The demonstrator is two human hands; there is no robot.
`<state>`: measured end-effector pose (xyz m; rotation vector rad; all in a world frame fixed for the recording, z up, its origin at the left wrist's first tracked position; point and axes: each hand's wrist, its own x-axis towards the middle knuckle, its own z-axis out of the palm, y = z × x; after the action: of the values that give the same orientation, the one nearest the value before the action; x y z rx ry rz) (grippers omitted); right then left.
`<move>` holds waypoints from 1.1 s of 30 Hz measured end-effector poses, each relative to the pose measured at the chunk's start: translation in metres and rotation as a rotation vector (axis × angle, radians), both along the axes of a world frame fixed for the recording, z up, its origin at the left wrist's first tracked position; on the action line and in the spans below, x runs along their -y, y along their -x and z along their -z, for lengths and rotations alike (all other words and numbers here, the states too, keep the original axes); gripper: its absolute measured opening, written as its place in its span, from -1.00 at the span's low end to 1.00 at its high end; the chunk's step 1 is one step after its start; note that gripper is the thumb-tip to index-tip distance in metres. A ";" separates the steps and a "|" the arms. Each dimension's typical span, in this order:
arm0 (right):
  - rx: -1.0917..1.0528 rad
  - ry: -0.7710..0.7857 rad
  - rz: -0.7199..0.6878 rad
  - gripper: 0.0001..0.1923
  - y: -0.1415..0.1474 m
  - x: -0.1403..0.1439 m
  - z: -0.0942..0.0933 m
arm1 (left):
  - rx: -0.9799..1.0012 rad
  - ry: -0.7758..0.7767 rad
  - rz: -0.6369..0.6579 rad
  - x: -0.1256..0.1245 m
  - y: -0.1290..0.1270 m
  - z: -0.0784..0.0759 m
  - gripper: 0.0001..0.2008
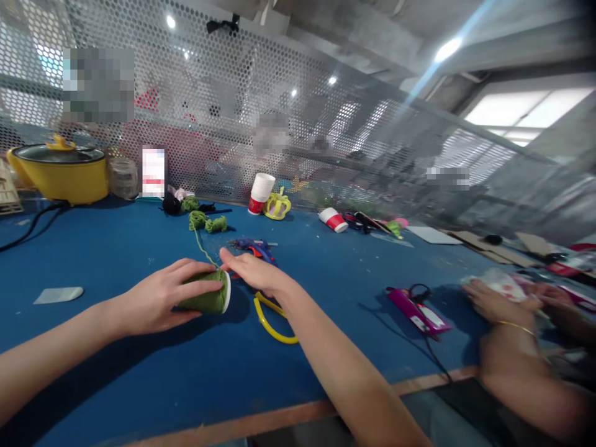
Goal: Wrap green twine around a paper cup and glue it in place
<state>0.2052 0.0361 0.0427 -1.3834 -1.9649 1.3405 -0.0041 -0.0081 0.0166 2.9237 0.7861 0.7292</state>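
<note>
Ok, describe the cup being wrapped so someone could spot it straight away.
On the blue table, near the front edge, the left hand grips a cup lying on its side. Unlike the two red-and-white cups further back, it is covered in green yarn, with only its white rim showing.

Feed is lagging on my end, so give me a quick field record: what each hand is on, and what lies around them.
left hand: grips green-wrapped cup, lying on its side
right hand: fingertips at cup's rim, by green cord
surface: blue table
near: blue glue gun, yellow loop
far left: yellow pot
right: another person's hands
</note>
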 end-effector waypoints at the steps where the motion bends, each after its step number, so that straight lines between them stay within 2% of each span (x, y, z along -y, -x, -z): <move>1: -0.095 0.067 -0.026 -0.41 0.003 0.002 0.002 | -0.003 -0.004 0.002 0.001 0.000 -0.001 -0.53; 3: -0.266 0.149 -0.028 -0.51 0.008 0.003 0.007 | -0.006 -0.011 0.004 0.002 -0.001 -0.002 -0.53; 6: -0.433 0.147 0.034 -0.71 0.010 0.001 0.014 | -0.013 0.002 0.008 0.003 -0.002 -0.003 -0.53; 10: -0.496 0.103 0.133 -0.81 0.007 0.000 0.014 | 0.027 0.066 -0.004 0.002 -0.001 -0.001 -0.52; 14: -0.546 0.033 0.165 -0.81 0.003 0.001 0.006 | 0.078 0.204 -0.056 0.001 0.000 0.001 -0.46; 21: -0.471 -0.156 0.200 -0.79 0.001 -0.003 0.002 | 0.108 0.309 -0.127 -0.001 0.001 0.000 -0.49; 28: -0.348 -0.208 0.204 -0.82 0.006 -0.003 0.003 | 0.089 0.331 -0.093 0.000 0.001 0.000 -0.47; 33: -0.337 -0.206 0.182 -0.80 0.008 -0.005 0.009 | 0.073 0.324 -0.072 0.000 0.001 0.000 -0.47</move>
<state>0.1970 0.0409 0.0333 -1.1259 -1.6597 1.1637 -0.0054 -0.0085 0.0169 2.5784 0.9107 0.6397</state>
